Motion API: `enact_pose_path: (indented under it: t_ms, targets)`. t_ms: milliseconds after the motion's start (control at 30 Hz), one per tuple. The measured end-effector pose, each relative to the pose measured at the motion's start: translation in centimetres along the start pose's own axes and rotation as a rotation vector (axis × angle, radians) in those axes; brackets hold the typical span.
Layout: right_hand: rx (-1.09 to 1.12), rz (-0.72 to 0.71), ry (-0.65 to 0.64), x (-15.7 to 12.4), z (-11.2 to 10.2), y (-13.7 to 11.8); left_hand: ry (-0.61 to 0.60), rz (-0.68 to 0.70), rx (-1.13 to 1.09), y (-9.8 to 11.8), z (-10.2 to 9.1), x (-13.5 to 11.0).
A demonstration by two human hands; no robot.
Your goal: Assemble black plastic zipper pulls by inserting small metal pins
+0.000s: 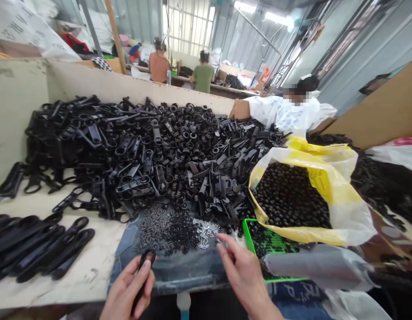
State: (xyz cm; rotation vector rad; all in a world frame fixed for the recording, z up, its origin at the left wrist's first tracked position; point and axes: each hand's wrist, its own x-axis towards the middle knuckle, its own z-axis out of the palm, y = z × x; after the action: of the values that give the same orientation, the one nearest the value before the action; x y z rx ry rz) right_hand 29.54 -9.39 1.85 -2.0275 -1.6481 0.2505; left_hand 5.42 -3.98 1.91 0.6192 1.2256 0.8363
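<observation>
left hand [128, 291]: we've got it wrapped around a black plastic loop piece [146, 260], thumb on top, down at the table's [76, 275] front edge
right hand [241, 271]: empty, fingers loose, fingertips just touching the little silver pins [206, 232]
dark cloth [179, 266]: holds the pins plus small black bits [179, 231]
behind: huge heap of black parts [152, 151]
right side: yellow bag [329, 186] of black beads over a green tray [249, 238]

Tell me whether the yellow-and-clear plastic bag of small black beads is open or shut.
Open. The yellow-and-clear plastic bag gapes wide, its rim folded back, exposing the small black beads inside.
</observation>
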Motion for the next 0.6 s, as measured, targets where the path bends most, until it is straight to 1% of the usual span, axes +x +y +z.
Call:
enact_pose_path:
  t_ms: [33,100,167,233,300,433,533,600]
  targets:
    - [-0.084,-0.042,0.045,0.1,0.0,0.8,0.004,-0.014,-0.023,0.2,0.2,0.0]
    - [-0.238,-0.130,0.064,0.4,0.2,1.8,-0.017,-0.035,-0.087,0.2,0.7,0.0]
    - [-0.335,-0.208,0.023,0.7,0.3,2.3,-0.100,-0.075,-0.195,0.0,1.0,0.0]
    - [-0.365,-0.304,-0.021,1.1,0.2,2.8,-0.220,-0.155,-0.319,-0.3,1.0,0.0]
    - [-0.389,-0.394,-0.038,1.5,0.1,3.3,-0.273,-0.205,-0.392,-0.3,0.8,0.1]
    - [-0.427,-0.560,0.003,2.3,-0.3,4.4,-0.237,-0.194,-0.393,0.3,0.4,-0.1]
    - [-0.417,-0.632,0.059,2.5,-0.8,4.6,-0.218,-0.192,-0.386,0.6,0.3,-0.3]
    - [-0.376,-0.668,0.097,2.6,-1.3,4.2,-0.211,-0.166,-0.377,0.4,0.4,-0.3]
